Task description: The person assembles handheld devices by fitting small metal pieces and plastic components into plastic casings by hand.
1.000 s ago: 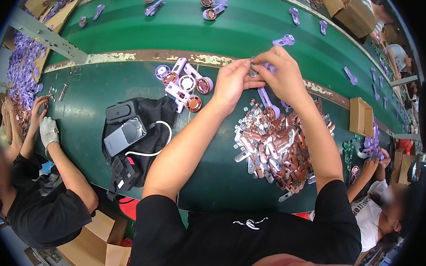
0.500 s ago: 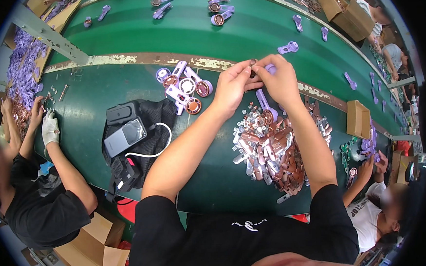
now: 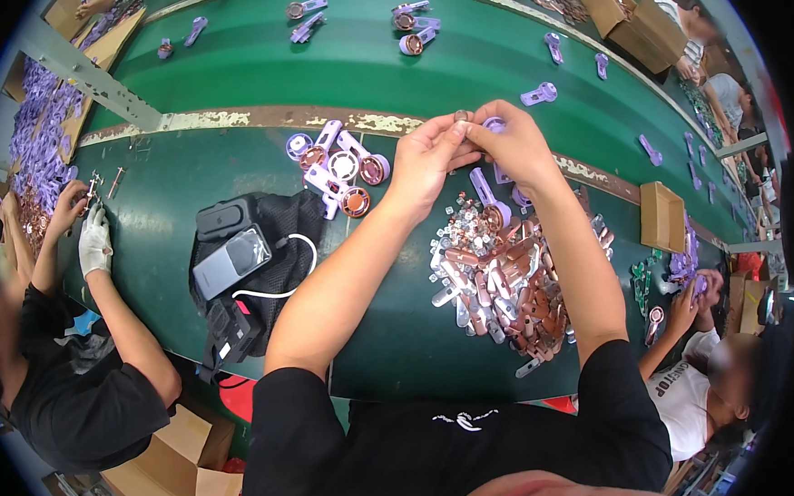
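My two hands meet above the far edge of the green work table. My left hand (image 3: 425,163) is closed, pinching a small brownish piece (image 3: 461,116) whose kind I cannot make out. Closed as well, my right hand (image 3: 514,148) grips a purple handheld fan part (image 3: 495,124), mostly hidden by its fingers. Below them lies another purple fan part (image 3: 488,197) on a heap of brown and silver oval covers (image 3: 508,282), with small clear pieces (image 3: 459,229) at its far left side. Several purple fans with round grilles (image 3: 343,166) are grouped left of my hands.
Left of my forearm, a black mesh bag (image 3: 297,219) carries a grey power bank (image 3: 231,262) with a white cable. Beyond the table's worn rim (image 3: 289,116), a green conveyor (image 3: 249,61) bears fan parts. An open cardboard box (image 3: 662,218) stands right. Co-workers sit on both sides.
My hands stay together and have shifted slightly; more of the purple part shows by my right fingers. At left, a co-worker's bare hand has moved next to the gloved one.
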The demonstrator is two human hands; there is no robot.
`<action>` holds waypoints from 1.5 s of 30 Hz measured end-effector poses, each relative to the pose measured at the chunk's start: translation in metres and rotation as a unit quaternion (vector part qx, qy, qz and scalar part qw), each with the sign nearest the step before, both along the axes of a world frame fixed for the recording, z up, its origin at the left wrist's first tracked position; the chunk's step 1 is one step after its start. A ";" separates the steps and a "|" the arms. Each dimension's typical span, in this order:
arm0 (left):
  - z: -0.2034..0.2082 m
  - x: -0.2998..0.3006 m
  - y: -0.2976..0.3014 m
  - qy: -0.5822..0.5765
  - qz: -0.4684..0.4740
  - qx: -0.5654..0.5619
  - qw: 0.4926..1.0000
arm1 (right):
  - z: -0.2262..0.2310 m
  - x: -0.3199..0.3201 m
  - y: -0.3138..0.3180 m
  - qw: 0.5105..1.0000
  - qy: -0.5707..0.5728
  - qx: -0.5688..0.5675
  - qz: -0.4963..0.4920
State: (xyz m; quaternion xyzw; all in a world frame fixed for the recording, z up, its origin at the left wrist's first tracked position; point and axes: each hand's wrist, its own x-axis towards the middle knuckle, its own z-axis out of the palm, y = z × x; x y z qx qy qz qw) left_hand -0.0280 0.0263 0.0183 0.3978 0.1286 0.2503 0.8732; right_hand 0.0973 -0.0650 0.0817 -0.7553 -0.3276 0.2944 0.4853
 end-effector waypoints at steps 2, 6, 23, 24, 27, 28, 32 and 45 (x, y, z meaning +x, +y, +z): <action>0.000 0.000 0.001 0.037 0.018 0.014 0.999 | 0.005 0.006 -0.005 0.999 0.029 0.003 0.031; 0.009 -0.002 -0.003 0.042 0.017 -0.015 0.999 | 0.016 0.026 -0.012 0.986 0.141 0.080 0.048; 0.016 -0.002 -0.003 0.000 -0.048 -0.094 0.994 | -0.003 0.017 0.017 0.972 0.141 0.162 0.098; 0.018 -0.002 -0.004 0.000 -0.047 -0.095 0.994 | -0.004 0.018 0.017 0.972 0.142 0.161 0.098; 0.020 -0.003 -0.004 0.002 -0.046 -0.088 0.995 | -0.006 0.020 0.018 0.976 0.125 0.148 0.102; 0.020 -0.003 -0.004 0.007 -0.047 -0.088 0.995 | -0.007 0.020 0.018 0.977 0.116 0.145 0.100; 0.019 -0.002 -0.004 0.007 -0.049 -0.084 0.995 | -0.006 0.021 0.019 0.981 0.113 0.126 0.093; 0.016 -0.001 -0.013 0.052 -0.023 -0.028 0.998 | -0.014 0.019 0.020 0.970 0.125 0.163 0.133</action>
